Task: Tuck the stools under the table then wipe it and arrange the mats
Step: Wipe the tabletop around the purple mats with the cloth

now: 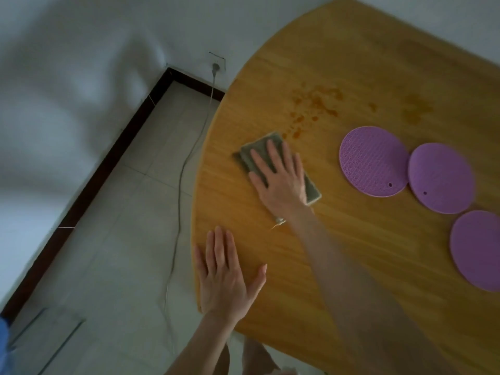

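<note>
A round wooden table (351, 253) fills the right of the view. My right hand (278, 180) presses flat, fingers straight, on a grey-green cloth (250, 155) near the table's left edge. Brown spill stains (313, 104) lie just beyond the cloth, and a second patch of stains (414, 109) lies further right. My left hand (224, 277) rests flat on the table's near left edge. Three round purple mats lie to the right: one (373, 161) nearest the cloth, one (441, 177) overlapping its rim, one (476, 250) at the right border. No stools are in view.
To the left is a tiled floor (121, 239) with a dark skirting board (108, 158) along white walls. A grey cable (178, 201) runs from a wall socket (216, 63) down across the floor beside the table.
</note>
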{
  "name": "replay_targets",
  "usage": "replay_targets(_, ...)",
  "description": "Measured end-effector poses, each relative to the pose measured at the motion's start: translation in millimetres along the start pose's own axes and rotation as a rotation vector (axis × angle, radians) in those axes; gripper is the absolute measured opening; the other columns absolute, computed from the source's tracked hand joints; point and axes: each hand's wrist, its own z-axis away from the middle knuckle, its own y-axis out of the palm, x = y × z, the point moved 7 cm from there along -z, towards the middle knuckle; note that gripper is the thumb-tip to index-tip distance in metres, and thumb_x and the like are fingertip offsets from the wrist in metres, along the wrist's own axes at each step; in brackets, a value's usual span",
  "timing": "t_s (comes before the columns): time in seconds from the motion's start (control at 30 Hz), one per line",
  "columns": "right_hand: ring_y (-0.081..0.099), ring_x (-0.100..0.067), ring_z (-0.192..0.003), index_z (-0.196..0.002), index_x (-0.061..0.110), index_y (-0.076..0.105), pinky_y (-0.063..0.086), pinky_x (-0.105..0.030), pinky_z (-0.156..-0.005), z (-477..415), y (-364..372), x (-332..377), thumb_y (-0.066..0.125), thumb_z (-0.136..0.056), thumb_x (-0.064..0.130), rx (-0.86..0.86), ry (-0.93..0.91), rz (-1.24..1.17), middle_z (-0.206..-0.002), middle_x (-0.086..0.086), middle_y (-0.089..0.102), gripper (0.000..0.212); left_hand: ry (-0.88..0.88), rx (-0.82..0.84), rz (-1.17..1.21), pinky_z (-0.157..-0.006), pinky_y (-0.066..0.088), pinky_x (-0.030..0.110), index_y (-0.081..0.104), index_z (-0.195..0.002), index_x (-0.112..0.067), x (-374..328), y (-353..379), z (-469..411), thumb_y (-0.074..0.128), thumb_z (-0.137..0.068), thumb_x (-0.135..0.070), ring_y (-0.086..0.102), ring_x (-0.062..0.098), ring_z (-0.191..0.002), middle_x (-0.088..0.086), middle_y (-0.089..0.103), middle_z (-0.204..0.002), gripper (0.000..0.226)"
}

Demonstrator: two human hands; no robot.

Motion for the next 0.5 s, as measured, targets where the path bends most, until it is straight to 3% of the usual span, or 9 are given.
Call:
replay_targets(0.1,-0.006,-0.026,-0.146,-0.149,0.039,0.009,-0.006,-0.045,-0.117,25,-3,-40,0.015,-0.097,0.057,-0.064,0.223,-0.071,-0.16,0.001,0.001,0.056,-0.019,-0.072,0.08,-0.106,0.028,0.055,0.041,-0.137,0.0,2,-10,-4,0.031,-0.083,-0.071,0.032,0.034,-0.131,0.021,0.041,-0.141,0.089)
replay_targets(0.17,-0.005,-0.029,-0.146,-0.149,0.037,0.014,-0.009,-0.044,-0.115,47,-1,-29,0.016,-0.096,0.056,-0.073,0.259,-0.084,-0.16,0.0,0.004,0.057,-0.032,-0.113,0.123,-0.103,0.035,0.054,0.042,-0.134,-0.003,0,-20,-18,0.03,-0.085,-0.068,0.035,0.034,-0.124,0.021,0.046,-0.135,0.082)
replay_targets(0.33,-0.009,-0.027,-0.145,-0.149,0.039,0.009,-0.012,-0.044,-0.115,-10,-9,-26,0.013,-0.097,0.057,-0.029,0.152,-0.073,-0.16,0.001,0.0,0.056,0.049,-0.124,0.047,-0.114,0.011,0.049,0.038,-0.139,-0.001,-17,-38,-90,0.029,-0.086,-0.067,0.029,0.037,-0.136,0.023,0.036,-0.146,0.085)
replay_targets(0.5,-0.006,-0.026,-0.146,-0.149,0.038,0.01,-0.009,-0.043,-0.115,-19,-14,-66,0.013,-0.097,0.054,-0.108,0.356,-0.116,-0.16,0.0,0.001,0.055,0.169,-0.097,-0.065,-0.114,-0.003,0.051,0.027,-0.146,-0.01,-27,-47,-151,0.023,-0.086,-0.071,0.015,0.034,-0.142,0.017,0.024,-0.154,0.086)
